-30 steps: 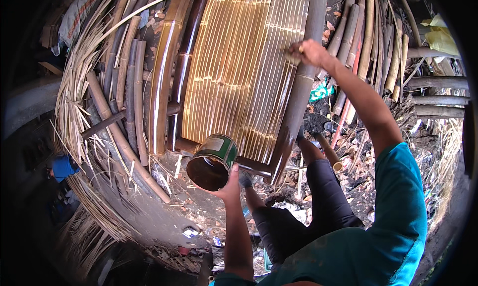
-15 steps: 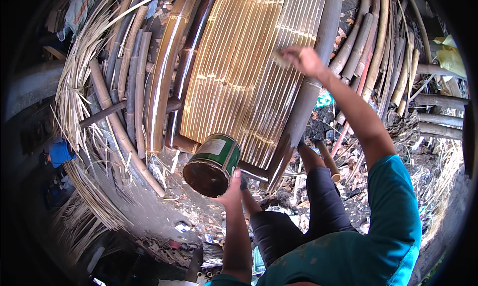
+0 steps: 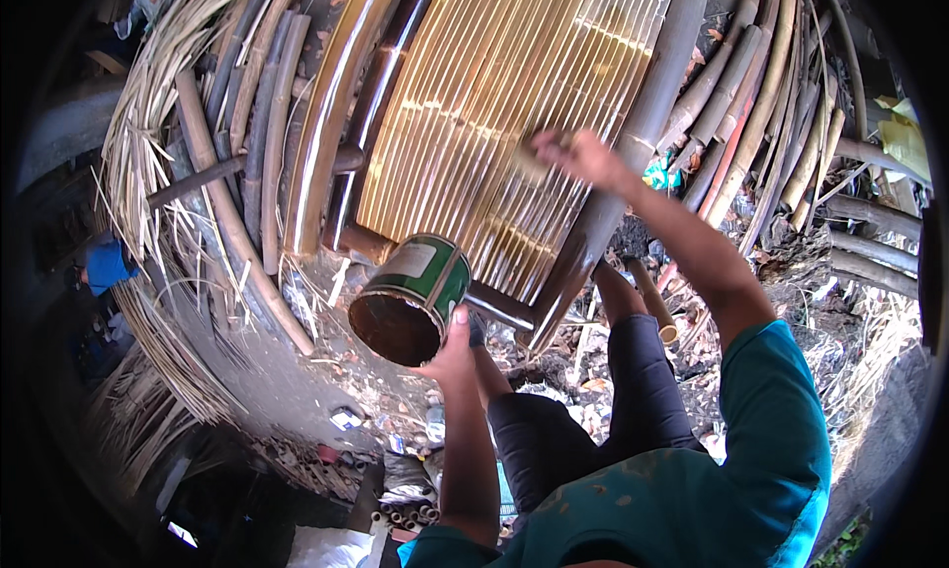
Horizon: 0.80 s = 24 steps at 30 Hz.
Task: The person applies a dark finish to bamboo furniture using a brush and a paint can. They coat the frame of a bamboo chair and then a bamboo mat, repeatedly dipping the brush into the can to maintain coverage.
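Observation:
My left hand [image 3: 455, 352] is closed round the lower side of a green paint can [image 3: 427, 274], which is tilted so that its brown-stained open mouth faces me. Over the slatted bamboo panel [image 3: 445, 123], my right hand [image 3: 583, 163] grips a paintbrush [image 3: 534, 161]; its pale bristles are at the slats and blurred by motion. The slats look glossy and golden on the left and much of the middle, and paler at the upper right. Dark bamboo poles frame the panel, among them a thick right-hand pole [image 3: 633, 153] beneath my right forearm.
Bamboo poles [image 3: 269, 163] and thin split strips [image 3: 138, 192] lie to the left. More poles [image 3: 761, 103] are stacked at the right. Littered ground [image 3: 395, 410] surrounds my legs, and a short bamboo piece [image 3: 657, 306] lies beside my right leg.
My right hand and the paintbrush have moved down along the slats toward me and slightly left. The can in my left hand has shifted a little up and left in view.

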### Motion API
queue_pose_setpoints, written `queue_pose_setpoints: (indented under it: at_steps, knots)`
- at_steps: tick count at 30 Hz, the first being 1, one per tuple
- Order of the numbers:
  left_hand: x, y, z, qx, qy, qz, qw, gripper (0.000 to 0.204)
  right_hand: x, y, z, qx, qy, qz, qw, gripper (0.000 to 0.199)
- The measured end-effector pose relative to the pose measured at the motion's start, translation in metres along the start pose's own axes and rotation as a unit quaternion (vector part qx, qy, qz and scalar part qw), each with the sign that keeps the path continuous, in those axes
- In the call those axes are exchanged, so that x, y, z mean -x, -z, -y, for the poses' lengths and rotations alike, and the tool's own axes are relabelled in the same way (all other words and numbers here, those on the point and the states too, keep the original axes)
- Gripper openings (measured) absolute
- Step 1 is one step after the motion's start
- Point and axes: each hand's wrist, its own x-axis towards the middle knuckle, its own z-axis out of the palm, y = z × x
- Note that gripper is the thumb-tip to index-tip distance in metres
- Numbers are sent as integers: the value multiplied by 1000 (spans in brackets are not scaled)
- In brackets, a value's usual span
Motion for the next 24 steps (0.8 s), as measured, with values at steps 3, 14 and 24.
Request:
queue_pose_setpoints:
  at_steps: [3, 14, 24]
  knots:
    - [-8, 3, 0, 29, -1, -4, 1000, 83, -25, 141, 5, 275, 51, -327, 902, 28]
    - [-27, 57, 18, 11, 16, -18, 1000, 96, 160, -179, 65, 142, 0, 55, 988, 35]
    - [-27, 88, 34, 41, 6, -58, 997, 81, 113, -179, 24, 228, 118, -188, 948, 17]
